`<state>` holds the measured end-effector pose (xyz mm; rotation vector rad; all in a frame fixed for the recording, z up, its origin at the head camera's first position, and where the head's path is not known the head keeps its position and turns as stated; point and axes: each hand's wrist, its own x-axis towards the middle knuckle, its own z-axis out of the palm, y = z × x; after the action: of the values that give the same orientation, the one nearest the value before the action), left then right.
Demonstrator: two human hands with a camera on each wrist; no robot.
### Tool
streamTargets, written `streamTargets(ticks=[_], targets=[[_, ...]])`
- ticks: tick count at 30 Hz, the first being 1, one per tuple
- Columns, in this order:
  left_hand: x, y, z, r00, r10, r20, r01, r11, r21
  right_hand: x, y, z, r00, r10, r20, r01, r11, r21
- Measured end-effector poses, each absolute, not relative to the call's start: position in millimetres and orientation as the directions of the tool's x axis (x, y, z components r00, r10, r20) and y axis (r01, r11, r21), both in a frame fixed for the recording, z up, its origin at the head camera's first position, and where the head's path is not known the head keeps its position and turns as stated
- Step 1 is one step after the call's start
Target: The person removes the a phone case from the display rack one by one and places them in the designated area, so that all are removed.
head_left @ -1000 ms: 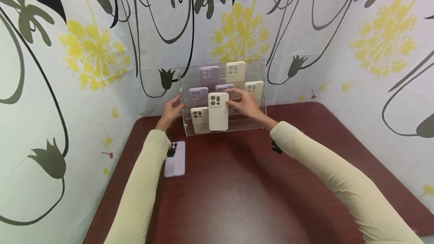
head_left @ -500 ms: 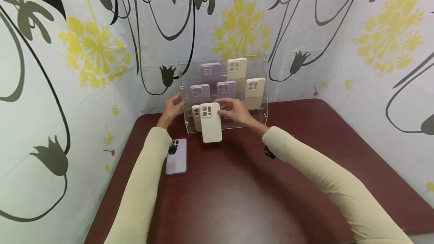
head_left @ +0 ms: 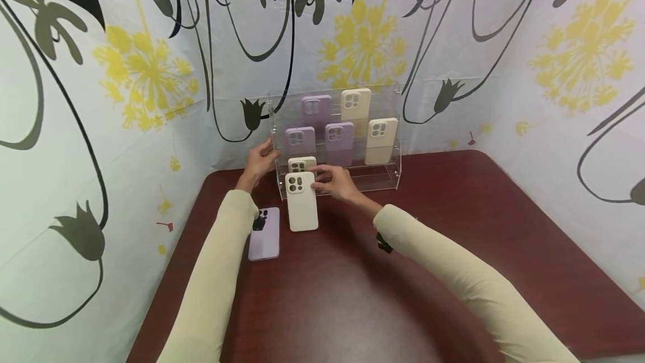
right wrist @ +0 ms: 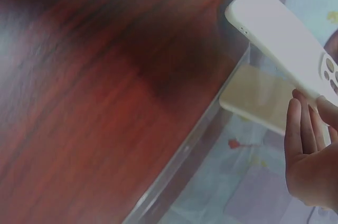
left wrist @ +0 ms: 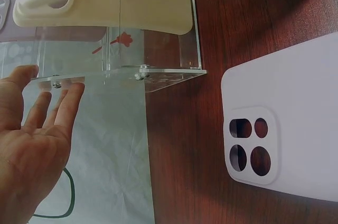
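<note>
My right hand [head_left: 339, 185] pinches a cream phone case [head_left: 303, 203] by its upper right edge. The case stands nearly upright in front of the clear acrylic stand [head_left: 375, 184], its camera cutouts at the top. Behind it, another cream phone case [head_left: 301, 161] sits in the stand's bottom tier, partly hidden. In the right wrist view, thumb and fingers meet at the held case's edge. My left hand [head_left: 259, 162] touches the stand's left side panel, its fingers [left wrist: 67, 109] nearly straight in the left wrist view. Below that hand, a lilac phone case [head_left: 265, 237] lies on the table.
Higher tiers carry lilac cases [head_left: 339, 142] and cream cases [head_left: 381, 138]. The stand is at the back of a dark red wooden table [head_left: 363, 284], close to walls hung with floral cloth [head_left: 443, 27]. My left sleeve [head_left: 209, 273] passes beside the lilac case on the table.
My right hand has brought the cream case left and down, toward me, from the front of the stand, uncovering a lilac case in the middle tier. The left hand stays at the side panel.
</note>
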<state>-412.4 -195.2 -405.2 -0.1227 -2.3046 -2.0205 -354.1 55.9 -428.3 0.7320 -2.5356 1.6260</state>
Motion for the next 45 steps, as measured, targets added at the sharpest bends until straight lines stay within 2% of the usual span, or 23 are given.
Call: streamTargets(ticks=[4,13,26,45], targets=[[-416.3,-194.3,-410.9,-0.993,0.001,0.115,0.114,0.134,0.984,-350.9,48.5,-435.0,-0.901,-0.349,0.256,-0.387,0.387,-0.837],[-416.4,-194.1,-410.6,-0.994,-0.016,0.109,0.106,0.127,0.986,-350.3,36.0,-448.5,-0.915,-0.343,0.214,-0.348,0.398,-0.849],[-412.7,-194.3,-406.6,-0.994,-0.017,0.104,0.1,0.159,0.982,-351.2,27.1,-469.3,-0.952,-0.286,0.106,-0.226,0.429,-0.875],[-411.4,-193.7,-406.7,-0.994,-0.007,0.11,0.108,0.164,0.981,-350.2,23.1,-489.9,-0.958,-0.287,0.005,-0.129,0.418,-0.899]])
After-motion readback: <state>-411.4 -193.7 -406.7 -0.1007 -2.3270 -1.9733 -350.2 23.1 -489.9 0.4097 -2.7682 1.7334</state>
